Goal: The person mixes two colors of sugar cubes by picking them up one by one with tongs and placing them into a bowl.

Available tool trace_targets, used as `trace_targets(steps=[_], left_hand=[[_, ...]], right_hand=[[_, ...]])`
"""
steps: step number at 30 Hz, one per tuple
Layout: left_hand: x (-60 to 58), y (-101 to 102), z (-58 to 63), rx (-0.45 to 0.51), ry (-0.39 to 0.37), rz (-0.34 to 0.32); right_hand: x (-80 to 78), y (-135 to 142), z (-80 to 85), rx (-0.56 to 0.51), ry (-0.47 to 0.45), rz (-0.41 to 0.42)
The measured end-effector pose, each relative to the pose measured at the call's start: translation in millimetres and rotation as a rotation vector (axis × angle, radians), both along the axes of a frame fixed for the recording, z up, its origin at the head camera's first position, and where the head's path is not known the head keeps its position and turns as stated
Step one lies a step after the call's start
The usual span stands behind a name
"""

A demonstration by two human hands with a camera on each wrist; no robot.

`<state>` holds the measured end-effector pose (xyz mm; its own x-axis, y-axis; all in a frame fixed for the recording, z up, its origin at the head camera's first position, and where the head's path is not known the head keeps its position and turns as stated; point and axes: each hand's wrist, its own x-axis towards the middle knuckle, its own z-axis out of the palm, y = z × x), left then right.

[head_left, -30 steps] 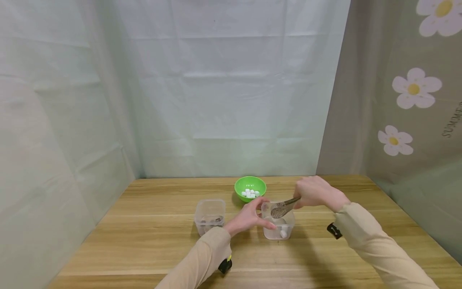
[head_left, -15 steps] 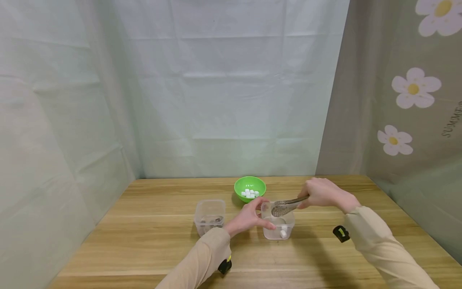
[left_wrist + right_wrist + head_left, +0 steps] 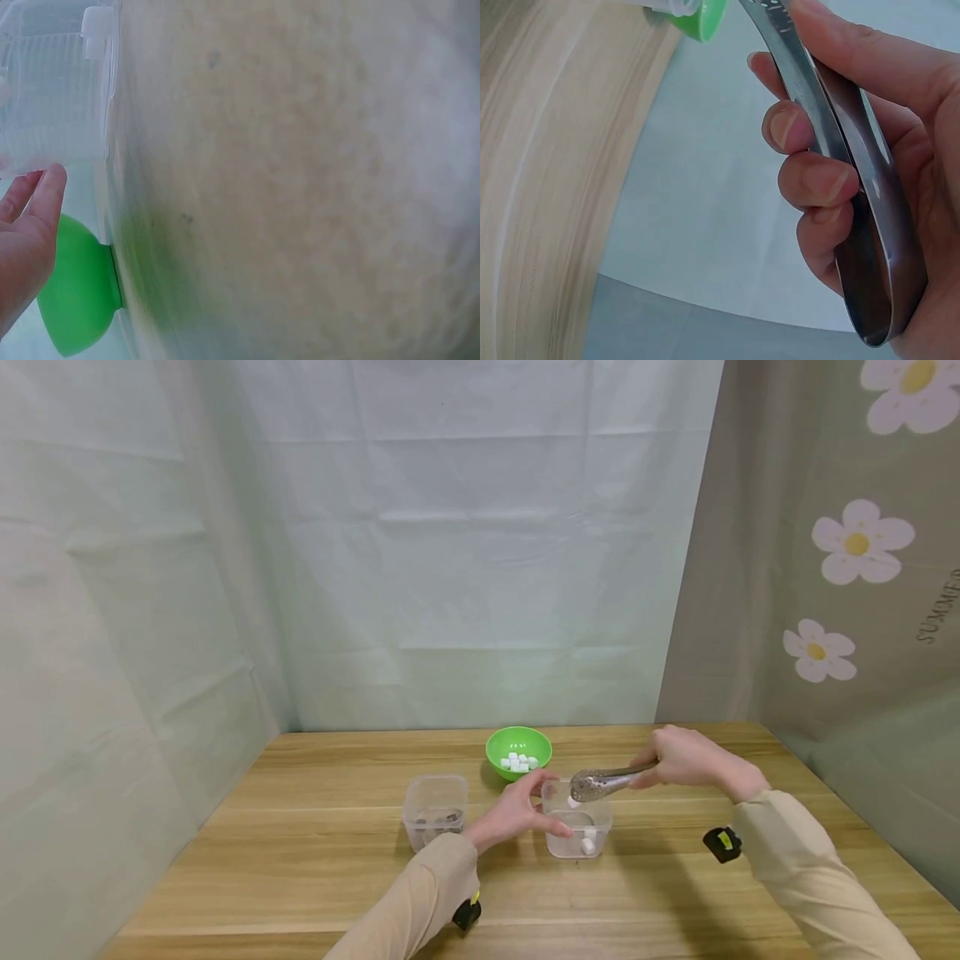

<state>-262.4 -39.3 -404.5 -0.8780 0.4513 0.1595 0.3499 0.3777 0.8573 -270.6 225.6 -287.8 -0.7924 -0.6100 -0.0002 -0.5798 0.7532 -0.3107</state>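
Observation:
In the head view my left hand [image 3: 516, 815] holds the left side of a clear plastic container [image 3: 558, 846], thumb at the front and fingers at the back. The left wrist view shows its fingertips touching the container wall [image 3: 60, 90]. Perforated metal tongs [image 3: 600, 784], gripped in my right hand [image 3: 686, 758], tilt down to the left over this container. A small white cube [image 3: 573, 802] shows at or just below their tips; I cannot tell if they pinch it. More white cubes [image 3: 588, 844] lie inside. In the right wrist view, fingers wrap the tongs' handle [image 3: 866, 217].
A green bowl [image 3: 519, 740] with several white cubes stands behind the containers. To the left is a second clear container [image 3: 437, 792] with dark pieces in it. The wooden table [image 3: 322, 852] ends at hanging cloth [image 3: 465, 610] at the back and sides.
My right hand has moved right, drawing the tongs' tips slightly up and right over the container. A white cube now shows by the tips. My left hand has stayed in place.

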Motion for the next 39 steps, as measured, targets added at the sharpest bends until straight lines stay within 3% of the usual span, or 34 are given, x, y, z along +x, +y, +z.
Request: trace_targets(steps=[12,23,28,39], left_hand=[[-0.2,-1.4,-0.3,0.010,-0.003,-0.008],[0.7,-0.7,0.5,0.020,-0.020,0.001],[0.1,-1.2,-0.1,0.016,-0.018,-0.001],[-0.2,-1.4,0.3,0.012,-0.032,-0.005]], right_hand=[[-2.1,9.2,10.5,-0.040,-0.022,-0.067],[-22.4,0.7,9.0,-0.034,0.014,-0.131],[-32.6,-13.9,9.8,-0.050,0.031,-0.101],[-53.2,-46.9,1.1,0.096,0.179,-0.086]])
